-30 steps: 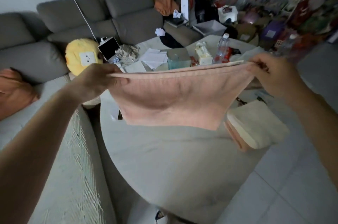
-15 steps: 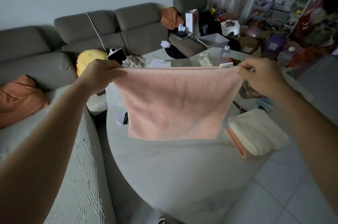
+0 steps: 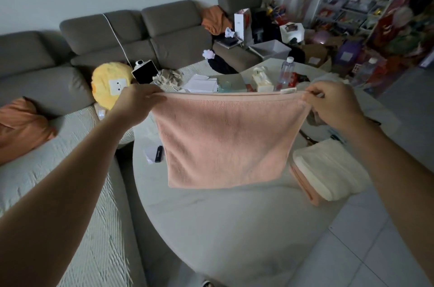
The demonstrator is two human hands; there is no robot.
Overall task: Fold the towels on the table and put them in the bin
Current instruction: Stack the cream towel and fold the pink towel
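Note:
A pink towel (image 3: 227, 139) hangs flat in the air above the round grey table (image 3: 230, 228), stretched by its top edge. My left hand (image 3: 138, 103) pinches its top left corner and my right hand (image 3: 331, 106) pinches its top right corner. At the table's right edge lies a folded white towel (image 3: 328, 167) on top of a folded pink towel (image 3: 303, 183). An open grey bin (image 3: 270, 48) stands on the sofa seat at the far right.
A grey sofa (image 3: 141, 35) wraps around the left and far sides, with a yellow plush (image 3: 108, 85) on it. A water bottle (image 3: 286, 70), tissue box (image 3: 261, 80), papers and a small black object (image 3: 158, 154) lie on the table. Cluttered shelves (image 3: 375, 5) stand at far right.
Both hands have lifted the pink towel higher and pulled it taut, so it now hangs straight and flat instead of sagging and skewed.

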